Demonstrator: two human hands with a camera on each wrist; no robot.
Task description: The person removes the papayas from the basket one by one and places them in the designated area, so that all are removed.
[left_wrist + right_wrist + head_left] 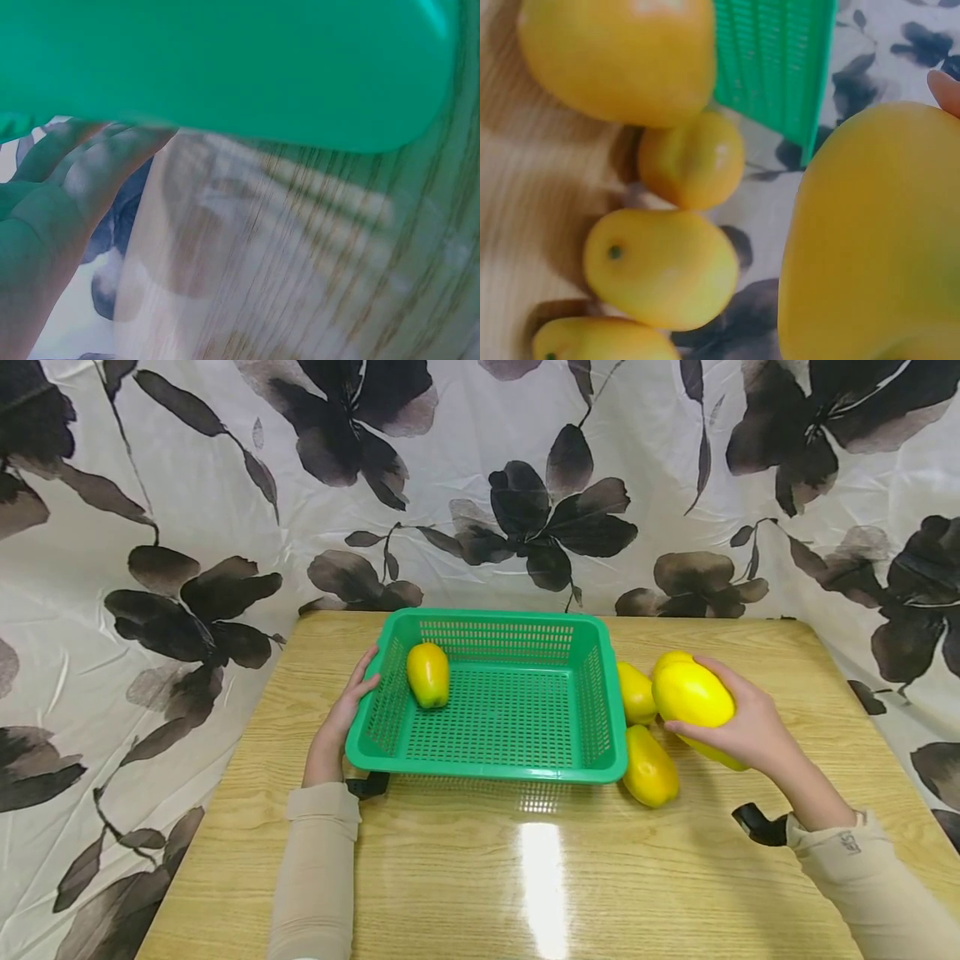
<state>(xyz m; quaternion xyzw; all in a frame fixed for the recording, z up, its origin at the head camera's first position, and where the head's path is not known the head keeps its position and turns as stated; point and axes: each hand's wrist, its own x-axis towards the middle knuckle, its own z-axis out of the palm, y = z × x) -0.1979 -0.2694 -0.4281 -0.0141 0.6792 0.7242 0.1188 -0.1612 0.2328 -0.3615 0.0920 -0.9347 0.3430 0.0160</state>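
A green plastic basket (pixel 487 772) stands on the table with one yellow mango (pixel 428 675) inside at its left. The left hand (pixel 347 714) holds the basket's left rim, thumb over the edge; in the left wrist view its fingers (pixel 112 161) run beneath the rim. To the right of the basket, the right hand (pixel 753 727) grips a big yellow mango (pixel 693 693) above others. This held mango (pixel 877 240) fills the right side of the right wrist view, with one fingertip showing. Loose mangoes (pixel 651 767) lie close by the basket's right side, some partly hidden.
The wooden table (pixel 450 877) reaches back to a flower-patterned cloth (pixel 465 443), which also hangs at both sides. Black wrist-camera mounts (pixel 760 824) stick out by the wrists. In the right wrist view several mangoes (pixel 660 268) lie in a row.
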